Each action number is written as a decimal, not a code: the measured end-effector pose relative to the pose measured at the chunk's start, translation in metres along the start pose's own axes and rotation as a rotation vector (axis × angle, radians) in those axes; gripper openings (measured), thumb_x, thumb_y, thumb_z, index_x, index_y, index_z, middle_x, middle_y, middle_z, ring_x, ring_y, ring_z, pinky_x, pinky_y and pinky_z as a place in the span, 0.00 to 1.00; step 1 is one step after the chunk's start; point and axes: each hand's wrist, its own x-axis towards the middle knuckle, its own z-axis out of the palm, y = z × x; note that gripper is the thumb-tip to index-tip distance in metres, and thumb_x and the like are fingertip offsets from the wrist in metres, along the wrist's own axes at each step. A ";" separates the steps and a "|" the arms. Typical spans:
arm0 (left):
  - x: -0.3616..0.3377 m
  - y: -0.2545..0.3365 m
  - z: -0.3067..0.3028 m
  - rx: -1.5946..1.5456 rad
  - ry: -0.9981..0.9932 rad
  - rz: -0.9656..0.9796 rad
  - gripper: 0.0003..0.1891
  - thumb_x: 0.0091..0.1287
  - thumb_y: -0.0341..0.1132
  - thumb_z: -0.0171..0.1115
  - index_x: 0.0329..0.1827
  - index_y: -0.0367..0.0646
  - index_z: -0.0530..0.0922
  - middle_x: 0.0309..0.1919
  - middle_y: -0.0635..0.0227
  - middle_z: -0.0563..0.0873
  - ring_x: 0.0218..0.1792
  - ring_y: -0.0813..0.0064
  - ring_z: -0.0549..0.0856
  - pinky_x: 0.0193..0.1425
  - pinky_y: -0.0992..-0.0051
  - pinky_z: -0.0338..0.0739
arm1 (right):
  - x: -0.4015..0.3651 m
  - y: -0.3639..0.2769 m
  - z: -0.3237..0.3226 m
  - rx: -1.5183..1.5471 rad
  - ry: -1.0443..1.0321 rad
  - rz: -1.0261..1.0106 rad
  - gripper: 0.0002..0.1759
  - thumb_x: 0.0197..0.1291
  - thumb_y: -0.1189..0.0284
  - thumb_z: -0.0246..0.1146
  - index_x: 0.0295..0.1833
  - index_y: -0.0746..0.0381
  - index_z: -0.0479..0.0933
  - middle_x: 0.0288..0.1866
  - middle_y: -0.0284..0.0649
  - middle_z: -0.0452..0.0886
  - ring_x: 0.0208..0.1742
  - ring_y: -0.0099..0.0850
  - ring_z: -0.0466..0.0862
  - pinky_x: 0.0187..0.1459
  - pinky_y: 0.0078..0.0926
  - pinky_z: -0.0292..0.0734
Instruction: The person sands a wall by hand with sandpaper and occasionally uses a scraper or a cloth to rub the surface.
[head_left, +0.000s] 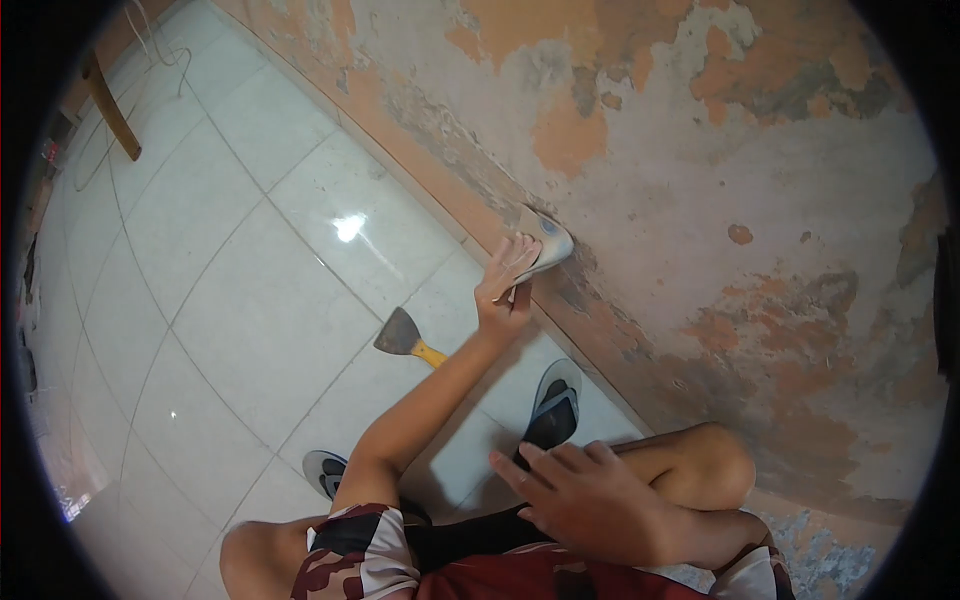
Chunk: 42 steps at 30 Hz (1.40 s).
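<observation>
My left hand [508, 275] reaches forward and grips a folded sheet of sandpaper [555, 247], pale with a bluish mark on it. The sheet lies against the lower part of the peeling wall [650, 200], just above the floor edge. My right hand [590, 495] hovers over my right knee area with its fingers apart and nothing in it. A scraper [400, 332] with a wide grey blade and a yellow handle lies on the floor left of my left forearm, which covers the handle's end.
White tiles [240, 270] cover the floor beside the wall. Flip-flops [555, 395] are on my feet below me. At the upper left stand a wooden leg [112, 115] and a loose cable [150, 62]. Flaked debris [825, 555] shows at the lower right.
</observation>
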 end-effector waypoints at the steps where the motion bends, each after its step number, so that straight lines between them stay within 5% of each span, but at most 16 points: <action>1: -0.002 0.024 -0.001 -0.264 0.100 -0.287 0.17 0.74 0.20 0.59 0.64 0.30 0.82 0.58 0.52 0.89 0.65 0.65 0.86 0.72 0.63 0.76 | 0.005 0.003 -0.010 0.086 0.024 0.046 0.42 0.62 0.63 0.70 0.81 0.63 0.66 0.65 0.51 0.79 0.57 0.39 0.81 0.53 0.38 0.79; 7: 0.023 0.105 -0.024 -0.804 0.238 -0.351 0.15 0.76 0.29 0.56 0.60 0.30 0.80 0.52 0.59 0.89 0.50 0.71 0.89 0.56 0.70 0.82 | 0.023 0.007 -0.064 -0.135 0.596 0.373 0.54 0.52 0.61 0.79 0.81 0.67 0.63 0.78 0.58 0.68 0.72 0.50 0.75 0.74 0.48 0.66; 10: 0.065 0.124 -0.048 -0.907 -0.306 0.065 0.19 0.72 0.30 0.54 0.61 0.26 0.78 0.49 0.56 0.89 0.46 0.69 0.89 0.52 0.69 0.84 | 0.026 0.024 -0.078 0.303 0.700 0.453 0.51 0.52 0.71 0.79 0.82 0.66 0.64 0.70 0.58 0.76 0.69 0.45 0.78 0.66 0.43 0.73; 15: 0.116 0.145 -0.104 -0.728 -0.574 -0.020 0.18 0.71 0.29 0.57 0.58 0.26 0.81 0.42 0.56 0.90 0.36 0.62 0.89 0.43 0.64 0.84 | 0.037 0.046 -0.059 0.878 0.564 0.468 0.49 0.50 0.74 0.81 0.79 0.69 0.68 0.62 0.51 0.81 0.60 0.38 0.82 0.60 0.33 0.75; 18: 0.122 0.125 -0.144 -0.661 -0.810 -0.147 0.15 0.72 0.32 0.62 0.54 0.29 0.84 0.44 0.51 0.91 0.39 0.53 0.90 0.42 0.60 0.84 | 0.061 0.050 -0.049 1.022 0.431 0.233 0.42 0.49 0.78 0.77 0.74 0.64 0.76 0.44 0.40 0.84 0.41 0.33 0.83 0.49 0.30 0.78; 20: 0.128 0.102 -0.173 -0.633 -0.780 -0.039 0.18 0.70 0.37 0.70 0.59 0.36 0.85 0.37 0.52 0.89 0.36 0.50 0.89 0.39 0.62 0.83 | 0.070 0.035 -0.052 1.225 0.207 0.714 0.30 0.61 0.74 0.73 0.68 0.73 0.77 0.59 0.44 0.86 0.57 0.30 0.84 0.63 0.30 0.75; 21: 0.134 0.070 -0.195 -0.540 -0.834 0.018 0.19 0.71 0.41 0.70 0.58 0.36 0.85 0.45 0.52 0.90 0.42 0.50 0.90 0.45 0.61 0.85 | 0.080 0.023 -0.040 1.159 0.359 0.671 0.26 0.64 0.78 0.69 0.67 0.71 0.80 0.47 0.43 0.89 0.46 0.31 0.87 0.52 0.29 0.79; 22: 0.115 0.038 -0.233 -0.249 -0.860 -0.334 0.18 0.74 0.40 0.68 0.61 0.39 0.84 0.51 0.54 0.89 0.46 0.59 0.90 0.47 0.61 0.85 | 0.089 0.022 -0.046 1.166 0.361 0.687 0.26 0.64 0.78 0.69 0.67 0.71 0.80 0.47 0.43 0.89 0.46 0.31 0.87 0.52 0.29 0.79; 24: 0.145 -0.008 -0.300 -0.128 -0.464 -0.977 0.18 0.77 0.38 0.63 0.66 0.42 0.81 0.59 0.60 0.88 0.52 0.70 0.88 0.53 0.66 0.85 | 0.101 0.021 -0.062 0.779 0.181 0.455 0.24 0.63 0.80 0.66 0.66 0.68 0.82 0.36 0.45 0.87 0.35 0.38 0.85 0.42 0.32 0.80; 26: 0.112 -0.117 -0.431 0.877 -0.381 -0.356 0.19 0.79 0.36 0.56 0.67 0.38 0.80 0.71 0.51 0.79 0.69 0.54 0.80 0.75 0.56 0.71 | 0.103 0.026 -0.068 0.734 0.123 0.426 0.27 0.61 0.82 0.67 0.68 0.64 0.82 0.31 0.47 0.82 0.30 0.39 0.82 0.36 0.34 0.77; 28: 0.099 -0.134 -0.523 1.212 -0.294 -0.360 0.24 0.80 0.37 0.52 0.77 0.40 0.74 0.78 0.48 0.72 0.80 0.49 0.66 0.83 0.53 0.56 | 0.105 0.026 -0.074 0.764 -0.118 0.370 0.40 0.69 0.70 0.68 0.84 0.60 0.61 0.59 0.44 0.80 0.55 0.42 0.81 0.57 0.40 0.76; 29: 0.094 -0.130 -0.544 1.285 -0.303 -0.306 0.26 0.80 0.37 0.52 0.79 0.41 0.72 0.79 0.49 0.70 0.81 0.50 0.65 0.84 0.52 0.55 | 0.113 0.020 -0.075 0.769 -0.111 0.397 0.40 0.69 0.70 0.68 0.84 0.60 0.61 0.59 0.44 0.80 0.55 0.42 0.81 0.57 0.40 0.76; 31: 0.094 -0.128 -0.553 1.337 -0.330 -0.262 0.27 0.80 0.37 0.52 0.81 0.42 0.70 0.81 0.50 0.68 0.82 0.50 0.63 0.84 0.52 0.54 | 0.136 0.005 -0.071 0.756 0.226 0.502 0.27 0.61 0.82 0.67 0.68 0.65 0.82 0.29 0.44 0.79 0.29 0.35 0.80 0.34 0.32 0.76; 36: 0.099 -0.124 -0.555 1.305 -0.332 -0.339 0.28 0.81 0.37 0.51 0.82 0.42 0.68 0.83 0.54 0.66 0.84 0.51 0.61 0.84 0.52 0.54 | 0.182 -0.029 -0.087 0.801 0.283 0.658 0.34 0.52 0.84 0.67 0.69 0.62 0.82 0.30 0.42 0.77 0.28 0.36 0.78 0.34 0.32 0.75; 38: 0.099 -0.124 -0.554 1.256 -0.348 -0.323 0.28 0.80 0.38 0.51 0.82 0.41 0.67 0.82 0.51 0.66 0.83 0.49 0.62 0.84 0.51 0.54 | 0.196 -0.031 -0.106 0.568 0.229 0.430 0.37 0.49 0.79 0.72 0.70 0.56 0.82 0.30 0.35 0.76 0.29 0.35 0.78 0.38 0.33 0.77; 42: 0.102 -0.127 -0.550 1.236 -0.338 -0.290 0.29 0.81 0.39 0.50 0.82 0.40 0.66 0.82 0.48 0.66 0.82 0.47 0.63 0.84 0.49 0.55 | 0.223 -0.047 -0.157 0.390 0.428 0.489 0.36 0.50 0.78 0.69 0.69 0.51 0.83 0.29 0.36 0.74 0.30 0.37 0.79 0.35 0.36 0.76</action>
